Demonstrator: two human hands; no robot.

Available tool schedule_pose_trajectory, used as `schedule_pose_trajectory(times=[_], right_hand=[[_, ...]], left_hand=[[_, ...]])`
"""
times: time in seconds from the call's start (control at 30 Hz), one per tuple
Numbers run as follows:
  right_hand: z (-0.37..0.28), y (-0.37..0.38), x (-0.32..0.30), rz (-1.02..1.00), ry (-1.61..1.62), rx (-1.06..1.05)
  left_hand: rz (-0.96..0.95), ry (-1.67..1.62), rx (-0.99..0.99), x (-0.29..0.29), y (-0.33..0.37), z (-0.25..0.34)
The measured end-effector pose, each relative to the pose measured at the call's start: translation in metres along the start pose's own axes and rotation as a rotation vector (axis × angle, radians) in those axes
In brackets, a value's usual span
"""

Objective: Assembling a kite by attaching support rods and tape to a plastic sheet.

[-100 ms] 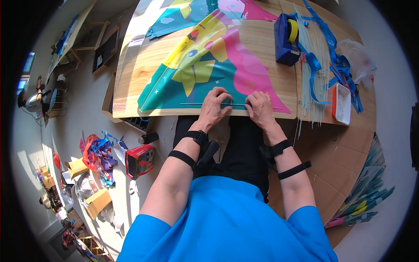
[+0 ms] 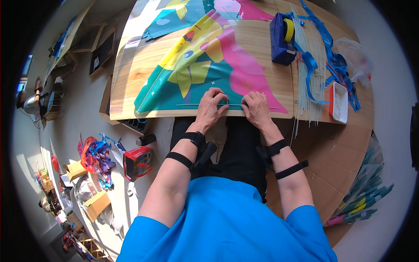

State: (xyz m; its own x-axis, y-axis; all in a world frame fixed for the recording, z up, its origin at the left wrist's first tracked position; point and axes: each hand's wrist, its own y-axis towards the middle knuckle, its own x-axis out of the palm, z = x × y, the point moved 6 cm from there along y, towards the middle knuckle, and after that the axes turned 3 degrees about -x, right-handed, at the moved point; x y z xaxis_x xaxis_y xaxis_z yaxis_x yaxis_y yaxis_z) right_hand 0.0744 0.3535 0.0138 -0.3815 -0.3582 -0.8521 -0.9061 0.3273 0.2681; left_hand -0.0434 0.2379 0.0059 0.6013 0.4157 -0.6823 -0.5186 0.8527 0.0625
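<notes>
A triangular kite sail (image 2: 205,72) in teal, pink and yellow, with a cartoon character printed on it, lies on the wooden table with one long edge toward me. Along that near edge runs a thin pale rod (image 2: 187,104). My left hand (image 2: 210,108) is closed in a pinch on the rod near its middle. A short way to the right, my right hand (image 2: 256,109) pinches the same rod, its fingers curled in and the tips partly hidden. The rod shows between the two hands and sticks out past both.
A blue tape dispenser (image 2: 282,41) with yellow tape stands beyond my right hand. Further right are a bundle of thin pale rods (image 2: 313,65), blue ribbon (image 2: 322,30) and a red-and-white tray (image 2: 339,102). Another printed sail (image 2: 168,22) lies at the far side.
</notes>
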Motion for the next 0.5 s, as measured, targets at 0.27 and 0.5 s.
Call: schedule_pose_trajectory(times=[0.27,0.5], right_hand=[[0.0004,0.0002,-0.0015,0.007,-0.015,-0.010],[0.0005,-0.0003,-0.0018,0.021,-0.010,-0.019]], left_hand=[[0.012,0.029,-0.005,0.0008,-0.0008,0.0017],[0.013,0.031,-0.008,0.0016,-0.0002,0.0015]])
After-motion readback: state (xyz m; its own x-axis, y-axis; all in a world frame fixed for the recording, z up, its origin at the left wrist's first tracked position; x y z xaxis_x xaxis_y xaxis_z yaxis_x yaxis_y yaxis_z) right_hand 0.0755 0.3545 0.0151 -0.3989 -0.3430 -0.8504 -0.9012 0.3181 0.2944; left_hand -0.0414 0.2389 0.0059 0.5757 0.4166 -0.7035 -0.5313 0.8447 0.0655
